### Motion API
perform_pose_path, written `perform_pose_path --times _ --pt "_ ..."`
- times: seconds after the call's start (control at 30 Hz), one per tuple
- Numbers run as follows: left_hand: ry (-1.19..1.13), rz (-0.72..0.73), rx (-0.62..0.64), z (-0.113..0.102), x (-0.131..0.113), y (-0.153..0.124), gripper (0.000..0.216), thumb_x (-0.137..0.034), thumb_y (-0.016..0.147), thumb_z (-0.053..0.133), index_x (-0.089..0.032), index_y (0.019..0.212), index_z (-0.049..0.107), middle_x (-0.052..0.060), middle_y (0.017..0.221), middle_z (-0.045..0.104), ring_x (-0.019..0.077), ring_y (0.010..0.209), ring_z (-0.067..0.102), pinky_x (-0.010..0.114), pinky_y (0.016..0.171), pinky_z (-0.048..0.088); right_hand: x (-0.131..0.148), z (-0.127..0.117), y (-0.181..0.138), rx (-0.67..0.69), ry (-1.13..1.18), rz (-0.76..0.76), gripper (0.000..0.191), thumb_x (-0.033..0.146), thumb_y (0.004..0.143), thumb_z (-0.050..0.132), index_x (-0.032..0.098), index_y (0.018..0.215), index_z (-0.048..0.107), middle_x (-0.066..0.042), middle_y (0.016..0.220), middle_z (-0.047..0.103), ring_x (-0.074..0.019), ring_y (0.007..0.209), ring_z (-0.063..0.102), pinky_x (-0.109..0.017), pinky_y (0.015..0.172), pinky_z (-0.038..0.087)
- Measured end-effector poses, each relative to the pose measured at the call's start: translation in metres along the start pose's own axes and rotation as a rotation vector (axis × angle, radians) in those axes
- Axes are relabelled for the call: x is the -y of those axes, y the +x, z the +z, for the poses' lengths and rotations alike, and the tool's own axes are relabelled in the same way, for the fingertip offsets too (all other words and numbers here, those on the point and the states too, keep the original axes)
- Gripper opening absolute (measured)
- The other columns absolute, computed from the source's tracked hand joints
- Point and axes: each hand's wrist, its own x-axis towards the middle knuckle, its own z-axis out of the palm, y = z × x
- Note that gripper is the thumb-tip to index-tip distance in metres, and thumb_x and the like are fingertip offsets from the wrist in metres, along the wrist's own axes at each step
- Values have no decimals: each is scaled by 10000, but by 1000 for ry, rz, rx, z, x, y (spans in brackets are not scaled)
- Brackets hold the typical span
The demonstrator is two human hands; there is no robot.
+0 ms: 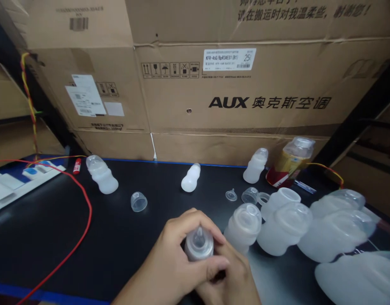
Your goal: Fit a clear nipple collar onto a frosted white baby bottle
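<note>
Both my hands are round one baby bottle [199, 245] w/ teat on top, low centre over the desk [118, 237]. Left hand [172, 262] fingers clamped on its collar, right hand [233, 275] fingers wrapped under the body. Looks like this one's abt done. Finished bottles [284, 228] piled just right of me, approx five. Still loose: small cap [138, 201], a teat [231, 195], a ring [250, 195], plus bottles lying further back [191, 178]. So I'd say partway, several left.
</note>
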Motion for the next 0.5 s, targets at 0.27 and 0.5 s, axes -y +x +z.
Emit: perform_pose_path --times 0.27,0.5 --pt "-2 -145 -20 -28 -9 -23 842 -384 794 972 -470 1502 524 -54 1245 782 200 1182 745 328 1110 507 4 -9 2 49 -17 24 430 299 832 732 304 1260 775 30 795 725 -166 553 603 -256 462 418" --pt "-37 -118 -73 14 -4 -18 941 -391 629 1068 -423 1439 592 -28 1176 835 304 1385 669 427 1180 460 7 -10 1 38 -7 -54 275 304 890 636 312 1125 779 0 956 809 -209 734 772 -283 633 560"
